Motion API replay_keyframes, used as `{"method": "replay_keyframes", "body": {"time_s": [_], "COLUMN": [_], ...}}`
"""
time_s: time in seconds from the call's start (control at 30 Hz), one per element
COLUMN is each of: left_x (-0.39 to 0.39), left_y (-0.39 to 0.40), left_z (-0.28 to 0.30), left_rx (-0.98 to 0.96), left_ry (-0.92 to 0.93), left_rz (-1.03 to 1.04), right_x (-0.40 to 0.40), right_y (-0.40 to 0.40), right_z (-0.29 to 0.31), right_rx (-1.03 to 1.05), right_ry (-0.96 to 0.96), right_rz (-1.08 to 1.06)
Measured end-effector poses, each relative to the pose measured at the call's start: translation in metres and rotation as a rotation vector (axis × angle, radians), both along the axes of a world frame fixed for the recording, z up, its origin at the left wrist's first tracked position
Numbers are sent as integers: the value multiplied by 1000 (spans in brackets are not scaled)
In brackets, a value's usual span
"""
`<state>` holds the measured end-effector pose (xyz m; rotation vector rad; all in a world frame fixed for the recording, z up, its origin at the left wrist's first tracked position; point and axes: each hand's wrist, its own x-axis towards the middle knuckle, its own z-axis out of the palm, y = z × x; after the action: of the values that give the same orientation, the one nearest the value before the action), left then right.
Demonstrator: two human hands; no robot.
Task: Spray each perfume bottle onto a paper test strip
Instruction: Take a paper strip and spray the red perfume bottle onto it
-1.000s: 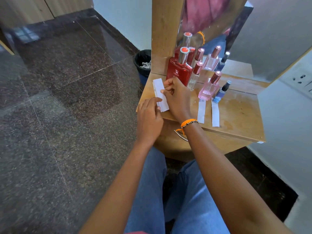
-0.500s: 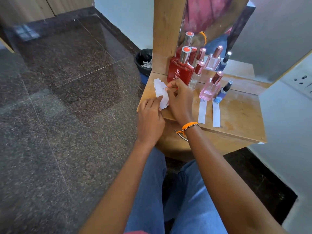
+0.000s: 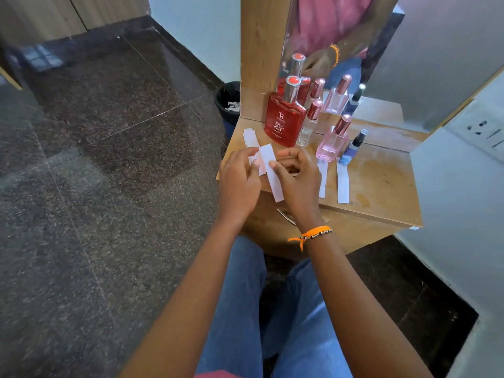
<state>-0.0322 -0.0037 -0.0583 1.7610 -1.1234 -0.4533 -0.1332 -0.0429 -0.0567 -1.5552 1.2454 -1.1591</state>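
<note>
The person sits at a small wooden shelf [image 3: 381,184] with a mirror [image 3: 381,50] behind it. Both hands work at the shelf's near left corner. The right hand [image 3: 298,178] pinches one strip [image 3: 272,173] between thumb and fingers, the paper slanting down over the shelf edge. The left hand [image 3: 238,184] has its thumb and fingers closed on the stack [image 3: 252,143] of remaining strips, which lies flat on the corner just beside the pinched one.

Four bottles stand in a row along the mirror. The red bottle [image 3: 285,121] is at the left, touching or nearly touching the slim clear bottle [image 3: 309,124]. Next comes the pink bottle [image 3: 332,141], then the small blue bottle [image 3: 353,148]. Two more strips lie flat in front of the pink and blue ones, one [image 3: 322,178] partly hidden by the right hand, the other [image 3: 342,181] in full view.

A dark bin [image 3: 227,105] sits on the floor left of the shelf.
</note>
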Motion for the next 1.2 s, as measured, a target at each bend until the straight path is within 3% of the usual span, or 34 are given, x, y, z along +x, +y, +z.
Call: {"method": "replay_keyframes", "body": {"time_s": [0.23,0.43,0.7,0.93,1.2], "left_x": [-4,2,2,6,2], "left_y": [-9,-13,-17,-18,-13], "left_z": [14,16,19,16,21], "left_rx": [98,130,147,155,126], "left_ry": [308,345,422,501,523], "left_rz": [-20,-2,-6,-7,28], "right_x": [-9,-8,15,20,8], "right_y": [4,-28,-59,-66,-48], "right_z": [5,39,65,59,62], "right_rx": [1,-339,-313,-271,-266], "right_ry": [72,471,777,825,704], "right_rz": [9,-200,-150,-154,-153]}}
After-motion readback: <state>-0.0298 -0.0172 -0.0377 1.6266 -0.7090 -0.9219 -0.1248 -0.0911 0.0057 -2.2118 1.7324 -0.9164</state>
